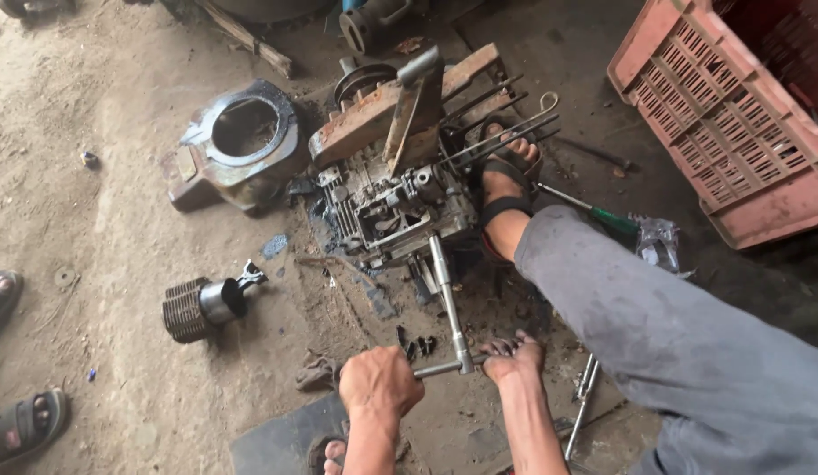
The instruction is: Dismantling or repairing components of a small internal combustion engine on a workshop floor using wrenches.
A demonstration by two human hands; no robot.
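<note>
A greasy engine block (393,204) lies on the dirt floor with long studs sticking out to the upper right. A long T-handle socket wrench (447,303) runs from the engine down toward me. My left hand (379,381) is closed on the left end of its crossbar. My right hand (512,357) grips the right end. My sandalled right foot (507,180) rests against the engine, and my grey trouser leg (655,325) stretches to the lower right.
A finned cylinder (199,306) lies to the left, with a rusty metal housing (240,145) behind it. A pink plastic crate (734,114) stands at the upper right. A green-handled screwdriver (602,215) lies by my leg. Another person's sandalled feet (22,422) show at the left edge.
</note>
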